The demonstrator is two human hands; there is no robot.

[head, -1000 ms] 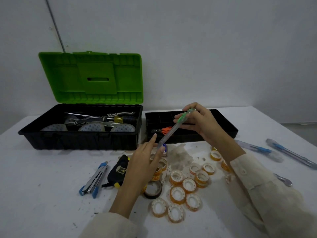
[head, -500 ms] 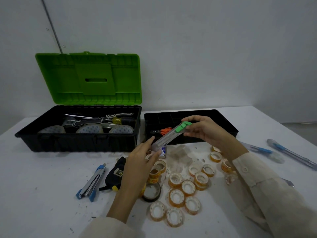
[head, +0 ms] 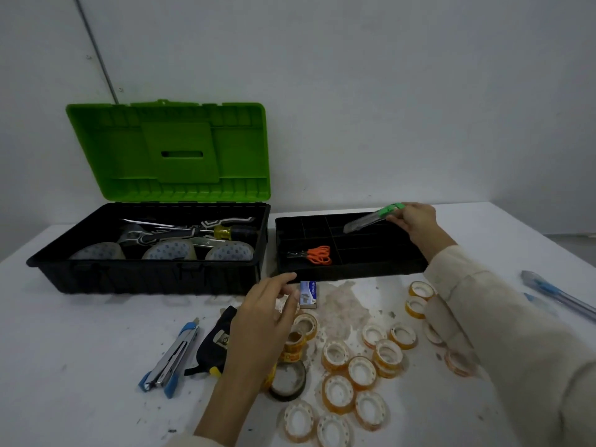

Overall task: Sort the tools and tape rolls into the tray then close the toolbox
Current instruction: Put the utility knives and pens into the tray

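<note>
We pinch the green end of the utility knife point(head: 367, 221) in our right hand point(head: 411, 221), the grip closed on it with fingertips and thumb, and the knife hangs tilted above the far compartments of the black tray point(head: 351, 272), its grey tip pointing down and towards the toolbox point(head: 145, 279). The tray sits near the tabletop's far edge, just beside the toolbox, whose green lid point(head: 171, 150) stands open. Orange scissors point(head: 317, 254) lie in a front compartment of the tray. Our left hand point(head: 264, 314) hovers over the middle of the tabletop with its grip released, fingers loosely bent, next to a small blue box point(head: 308, 294). Tape rolls point(head: 364, 372) lie scattered towards the near edge, and a blue-ended knife point(head: 171, 359) and a black tape measure point(head: 216, 343) lie beside our left wrist.
</note>
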